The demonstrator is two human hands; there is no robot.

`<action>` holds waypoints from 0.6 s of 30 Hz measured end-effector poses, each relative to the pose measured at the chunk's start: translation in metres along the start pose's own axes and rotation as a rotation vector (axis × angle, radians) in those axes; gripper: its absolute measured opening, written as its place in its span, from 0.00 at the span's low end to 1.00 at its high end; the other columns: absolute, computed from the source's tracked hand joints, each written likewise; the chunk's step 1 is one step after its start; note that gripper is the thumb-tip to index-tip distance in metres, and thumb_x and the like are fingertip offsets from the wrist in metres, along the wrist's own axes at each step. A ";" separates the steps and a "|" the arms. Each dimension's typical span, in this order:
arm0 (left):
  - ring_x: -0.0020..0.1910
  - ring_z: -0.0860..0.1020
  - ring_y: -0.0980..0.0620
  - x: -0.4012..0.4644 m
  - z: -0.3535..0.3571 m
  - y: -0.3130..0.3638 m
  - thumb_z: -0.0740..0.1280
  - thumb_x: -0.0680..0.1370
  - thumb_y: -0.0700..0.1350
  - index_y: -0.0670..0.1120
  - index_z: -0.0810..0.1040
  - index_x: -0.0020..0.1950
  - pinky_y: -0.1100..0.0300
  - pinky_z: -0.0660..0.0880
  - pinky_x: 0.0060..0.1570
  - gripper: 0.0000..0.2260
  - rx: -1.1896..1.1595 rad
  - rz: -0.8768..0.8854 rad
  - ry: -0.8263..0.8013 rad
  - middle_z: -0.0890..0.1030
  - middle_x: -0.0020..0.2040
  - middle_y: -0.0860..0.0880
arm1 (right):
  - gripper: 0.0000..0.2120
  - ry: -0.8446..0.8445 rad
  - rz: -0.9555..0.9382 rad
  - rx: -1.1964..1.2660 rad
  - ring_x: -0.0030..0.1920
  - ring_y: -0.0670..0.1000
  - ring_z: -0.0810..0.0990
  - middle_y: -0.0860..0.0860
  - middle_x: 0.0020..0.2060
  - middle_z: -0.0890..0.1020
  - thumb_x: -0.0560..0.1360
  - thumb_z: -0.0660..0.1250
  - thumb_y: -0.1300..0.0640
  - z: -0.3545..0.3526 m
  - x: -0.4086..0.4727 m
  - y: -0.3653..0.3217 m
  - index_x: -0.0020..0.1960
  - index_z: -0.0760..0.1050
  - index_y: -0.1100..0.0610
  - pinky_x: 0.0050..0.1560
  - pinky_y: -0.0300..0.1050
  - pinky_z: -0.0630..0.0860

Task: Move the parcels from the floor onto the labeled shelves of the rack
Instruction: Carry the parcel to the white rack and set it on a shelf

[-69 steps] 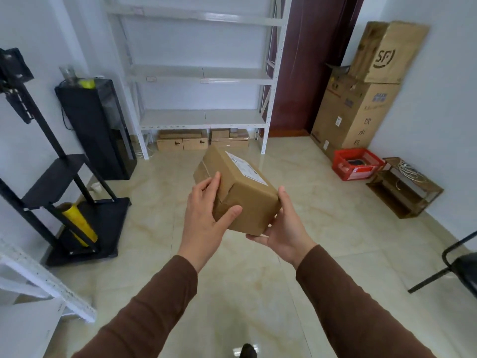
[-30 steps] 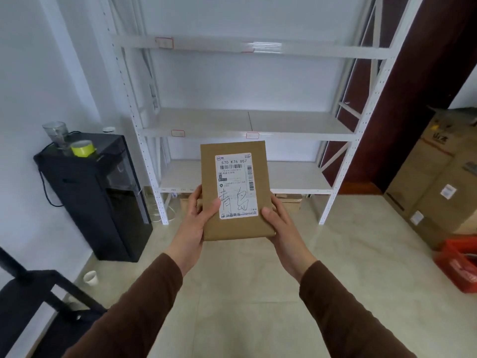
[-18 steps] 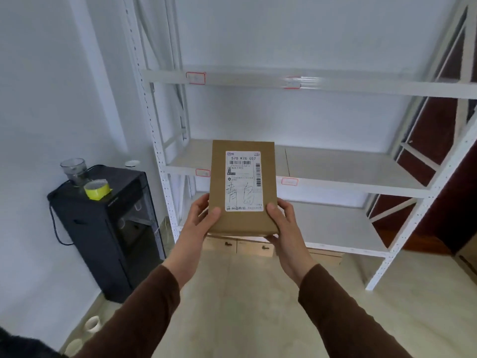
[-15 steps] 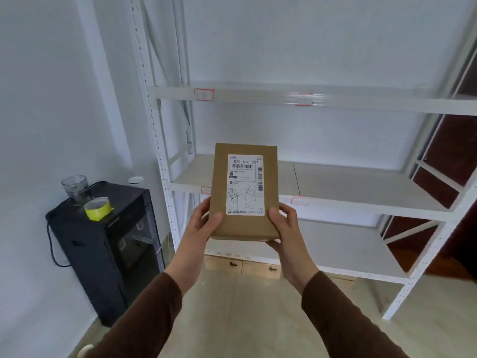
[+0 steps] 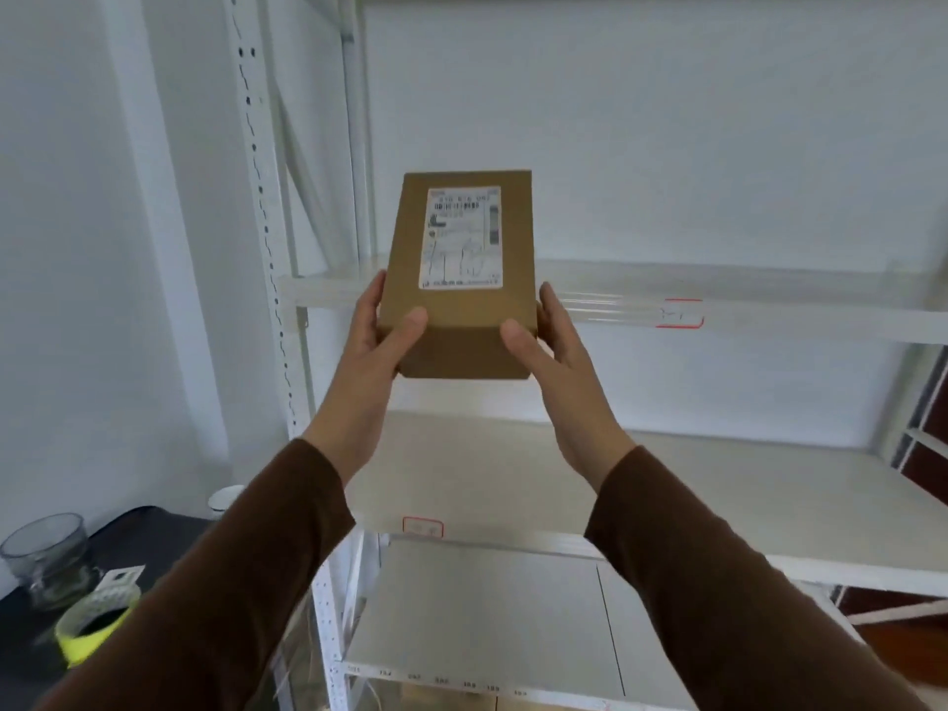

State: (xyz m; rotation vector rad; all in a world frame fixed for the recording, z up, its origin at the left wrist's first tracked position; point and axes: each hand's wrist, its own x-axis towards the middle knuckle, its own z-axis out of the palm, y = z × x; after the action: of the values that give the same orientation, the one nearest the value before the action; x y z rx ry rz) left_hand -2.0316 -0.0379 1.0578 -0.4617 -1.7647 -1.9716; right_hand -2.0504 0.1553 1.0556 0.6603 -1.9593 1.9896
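I clamp the parcel (image 5: 461,279) between left hand (image 5: 382,341) and right hand (image 5: 551,346), thumbs across its near face, label up. A moment ago it was at chest level facing the rack (image 5: 267,248); now it is raised before the upper shelf (image 5: 744,310), left of the red tag (image 5: 679,314). Placement seems imminent.

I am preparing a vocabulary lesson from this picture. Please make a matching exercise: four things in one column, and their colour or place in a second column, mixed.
Things:
1. parcel
2. tape roll
3. glass jar
4. shelf label

Descriptions:
A. red-outlined, on the shelf's front edge
B. brown, held in both hands
C. yellow-green, bottom left
D. transparent, behind the tape roll

Pairs: 1-B, 2-C, 3-D, 4-A
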 end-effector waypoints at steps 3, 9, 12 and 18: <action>0.71 0.77 0.56 0.061 -0.008 -0.009 0.72 0.79 0.52 0.61 0.63 0.81 0.51 0.75 0.71 0.32 0.101 0.085 -0.034 0.78 0.72 0.57 | 0.39 0.007 -0.087 -0.083 0.68 0.34 0.74 0.42 0.73 0.75 0.78 0.73 0.46 0.004 0.062 0.001 0.83 0.57 0.42 0.65 0.35 0.73; 0.68 0.79 0.53 0.169 -0.018 -0.033 0.77 0.74 0.55 0.61 0.65 0.80 0.54 0.79 0.64 0.37 0.244 0.115 0.055 0.80 0.70 0.55 | 0.39 0.073 -0.185 -0.220 0.68 0.46 0.78 0.43 0.68 0.79 0.75 0.74 0.42 0.007 0.174 0.030 0.82 0.63 0.45 0.70 0.54 0.76; 0.64 0.82 0.53 0.209 -0.024 -0.044 0.76 0.75 0.55 0.60 0.67 0.79 0.55 0.82 0.60 0.34 0.300 0.108 0.062 0.82 0.67 0.54 | 0.40 0.071 -0.159 -0.271 0.66 0.48 0.79 0.44 0.70 0.78 0.72 0.72 0.37 0.011 0.217 0.043 0.81 0.65 0.46 0.67 0.55 0.78; 0.59 0.83 0.52 0.268 -0.044 -0.069 0.76 0.76 0.54 0.58 0.70 0.77 0.61 0.81 0.56 0.30 0.398 0.027 0.062 0.83 0.63 0.49 | 0.34 -0.008 -0.132 -0.414 0.57 0.51 0.85 0.44 0.64 0.81 0.69 0.68 0.35 0.017 0.275 0.060 0.74 0.72 0.44 0.64 0.57 0.80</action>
State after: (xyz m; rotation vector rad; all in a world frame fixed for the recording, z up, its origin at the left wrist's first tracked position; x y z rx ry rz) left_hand -2.2925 -0.1047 1.1363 -0.2830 -2.0315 -1.5427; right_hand -2.3140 0.1017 1.1398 0.6685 -2.1759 1.4427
